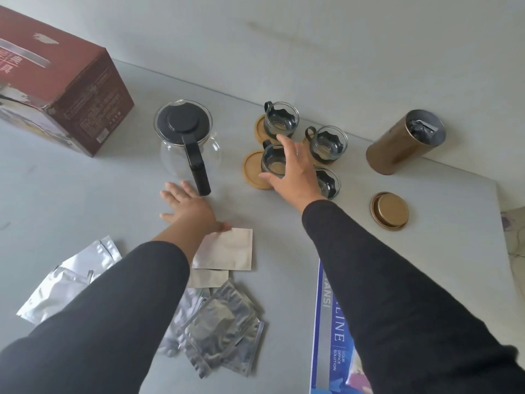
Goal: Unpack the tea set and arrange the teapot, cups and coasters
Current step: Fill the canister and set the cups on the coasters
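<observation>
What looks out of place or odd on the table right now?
The gold canister lies on its side, open, its lid apart on the table. The red box has a torn, scuffed corner.

Open table [233, 206] btwn teapot [186, 137] & cups [301, 146]; foil packets [221, 322] crowd near edge.
</observation>
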The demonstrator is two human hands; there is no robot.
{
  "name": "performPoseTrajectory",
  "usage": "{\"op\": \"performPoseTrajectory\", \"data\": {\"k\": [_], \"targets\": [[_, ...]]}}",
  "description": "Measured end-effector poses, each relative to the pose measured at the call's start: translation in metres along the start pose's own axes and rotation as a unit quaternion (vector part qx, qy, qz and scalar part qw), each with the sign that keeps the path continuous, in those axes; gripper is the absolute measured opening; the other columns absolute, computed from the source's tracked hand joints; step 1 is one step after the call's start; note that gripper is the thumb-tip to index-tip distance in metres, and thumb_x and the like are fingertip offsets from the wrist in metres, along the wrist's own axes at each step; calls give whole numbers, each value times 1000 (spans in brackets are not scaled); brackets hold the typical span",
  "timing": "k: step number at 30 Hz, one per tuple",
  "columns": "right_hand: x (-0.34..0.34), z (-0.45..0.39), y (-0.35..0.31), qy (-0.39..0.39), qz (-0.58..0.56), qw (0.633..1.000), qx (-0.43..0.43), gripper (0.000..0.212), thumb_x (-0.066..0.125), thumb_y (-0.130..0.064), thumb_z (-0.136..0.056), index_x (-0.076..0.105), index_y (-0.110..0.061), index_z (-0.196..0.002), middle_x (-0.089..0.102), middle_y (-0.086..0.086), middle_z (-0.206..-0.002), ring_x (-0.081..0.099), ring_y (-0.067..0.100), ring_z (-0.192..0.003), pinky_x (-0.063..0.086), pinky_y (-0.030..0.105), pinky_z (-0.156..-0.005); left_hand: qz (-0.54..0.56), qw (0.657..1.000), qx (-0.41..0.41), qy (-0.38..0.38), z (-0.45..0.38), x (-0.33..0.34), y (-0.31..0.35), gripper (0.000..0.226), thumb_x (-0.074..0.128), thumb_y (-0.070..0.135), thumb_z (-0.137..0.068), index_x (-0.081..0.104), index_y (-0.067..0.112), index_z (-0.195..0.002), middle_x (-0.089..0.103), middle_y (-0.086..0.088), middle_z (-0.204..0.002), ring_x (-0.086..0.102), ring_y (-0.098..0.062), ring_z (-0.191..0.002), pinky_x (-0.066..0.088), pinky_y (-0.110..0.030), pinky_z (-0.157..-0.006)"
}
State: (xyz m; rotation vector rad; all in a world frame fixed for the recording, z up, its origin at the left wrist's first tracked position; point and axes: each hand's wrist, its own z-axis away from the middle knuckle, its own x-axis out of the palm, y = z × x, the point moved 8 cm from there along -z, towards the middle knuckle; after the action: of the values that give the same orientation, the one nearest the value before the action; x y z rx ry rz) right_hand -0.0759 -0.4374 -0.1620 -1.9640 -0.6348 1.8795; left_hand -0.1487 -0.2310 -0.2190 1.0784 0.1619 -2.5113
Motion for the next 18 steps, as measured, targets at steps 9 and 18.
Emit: {"op": "performPoseTrajectory", "data": {"k": [9,18], "targets": [[11,-9,-7,-75,21,997,-27,81,76,-33,-75,32,-22,-142,39,11,-130,41,26,-122,39,31,-99,13,1000,2,6,-5,2,-1,141,77,57,-64,-24,3,-146,-27,-23,-152,-18,-40,-143,19,-57,-112],[4,-14,-10,-94,50,994,-17,86,75,-44,-73,28,-22,-143,45,13,-128,43,30,-121,40,43,-101,28,999,1,19,-7,2,-1,141,78,55,-64,-23,4,-146,-26,-21,-153,-18,-39,-143,16,-57,-112]]}}
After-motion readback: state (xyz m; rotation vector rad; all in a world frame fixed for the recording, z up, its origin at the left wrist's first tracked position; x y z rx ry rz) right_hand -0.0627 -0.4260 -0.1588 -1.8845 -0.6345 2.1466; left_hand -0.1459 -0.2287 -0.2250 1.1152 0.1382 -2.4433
